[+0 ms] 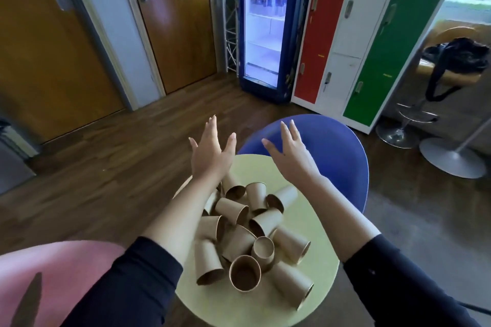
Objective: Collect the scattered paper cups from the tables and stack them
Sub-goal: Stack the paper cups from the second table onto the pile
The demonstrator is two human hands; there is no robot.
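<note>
Several brown paper cups (pixel 239 236) lie jumbled in a pile on a small round pale-yellow table (pixel 313 210). Most lie on their sides. One cup (pixel 244 276) stands upright at the front with its mouth towards me. My left hand (pixel 211 152) is stretched out above the far left edge of the table, fingers straight and spread, holding nothing. My right hand (pixel 288 150) reaches out beside it over the far edge, fingers also straight and spread, empty. Both hands are beyond the pile and touch no cup.
A blue chair (pixel 340 146) stands right behind the table. A pink chair (pixel 58 279) is at my lower left. Further back are a drinks fridge (pixel 268 24), coloured lockers (pixel 353 34), two wooden doors and a bar stool (pixel 414 114) with a black bag at right.
</note>
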